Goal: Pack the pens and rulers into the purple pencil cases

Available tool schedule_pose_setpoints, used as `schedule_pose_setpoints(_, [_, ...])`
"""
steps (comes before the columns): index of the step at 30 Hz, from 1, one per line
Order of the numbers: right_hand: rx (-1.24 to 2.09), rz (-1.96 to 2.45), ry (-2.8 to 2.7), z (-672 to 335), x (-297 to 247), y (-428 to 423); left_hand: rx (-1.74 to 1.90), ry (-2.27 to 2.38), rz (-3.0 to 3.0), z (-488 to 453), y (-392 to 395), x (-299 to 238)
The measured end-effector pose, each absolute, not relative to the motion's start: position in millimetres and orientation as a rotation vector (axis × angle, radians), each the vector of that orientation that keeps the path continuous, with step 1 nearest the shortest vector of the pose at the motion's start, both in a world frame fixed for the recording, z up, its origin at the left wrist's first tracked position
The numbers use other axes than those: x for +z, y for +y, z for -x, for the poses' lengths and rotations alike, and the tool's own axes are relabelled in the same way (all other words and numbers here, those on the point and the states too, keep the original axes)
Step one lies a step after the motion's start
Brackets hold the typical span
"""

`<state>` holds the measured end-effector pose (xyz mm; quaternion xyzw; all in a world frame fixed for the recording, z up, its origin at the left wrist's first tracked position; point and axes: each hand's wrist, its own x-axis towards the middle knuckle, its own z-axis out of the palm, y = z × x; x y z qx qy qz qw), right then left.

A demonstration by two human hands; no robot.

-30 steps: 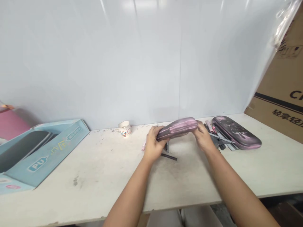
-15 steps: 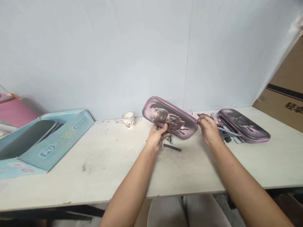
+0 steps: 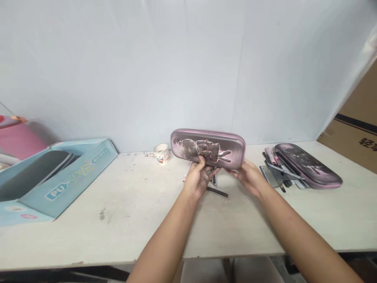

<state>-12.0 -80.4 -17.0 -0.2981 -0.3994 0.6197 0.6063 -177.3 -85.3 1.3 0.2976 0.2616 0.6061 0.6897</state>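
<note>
A pink-and-black pencil case (image 3: 209, 147) is held above the table (image 3: 132, 220) at the frame's centre, its long axis running left to right, dipping slightly rightward. The left hand (image 3: 196, 180) grips the lower edge near its middle, thumb in front. The right hand (image 3: 249, 176) touches the lower right corner; its fingers are partly hidden, so whether they pinch cannot be told.
</note>
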Motion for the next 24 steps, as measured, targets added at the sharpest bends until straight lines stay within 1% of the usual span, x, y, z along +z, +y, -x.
schedule_pose_setpoints(3, [1.275,0.695,-0.884,-3.6,-12.4,-79.4,1.314,0.734,-0.796,181.4,-85.5,0.9])
schedule_pose_setpoints(6, [1.175,0.751,-1.021,-4.7,-9.7,-87.8,1.361,0.851,-0.838,177.7,-86.6,-1.6])
schedule_pose_setpoints(10, [0.980,0.832,-1.342,11.9,-6.7,-108.6,1.329,0.762,-0.817,164.9,-93.2,-4.7])
schedule_pose_setpoints(13, [0.983,0.881,-1.496,18.1,-6.3,-118.7,1.240,0.778,-0.836,159.1,-100.2,-4.6])
schedule_pose_setpoints(15, [0.952,0.915,-1.512,12.0,-8.2,-118.2,1.241,0.780,-0.870,158.6,-103.1,-3.4])
schedule_pose_setpoints(20, [0.530,1.154,-1.486,-31.5,-23.5,-102.8,1.267,0.810,-0.845,158.5,-99.7,-3.5])
schedule_pose_setpoints(24, [0.157,1.398,-1.695,-63.8,-44.0,-102.5,1.248,0.847,-0.816,152.0,-93.3,-6.9])
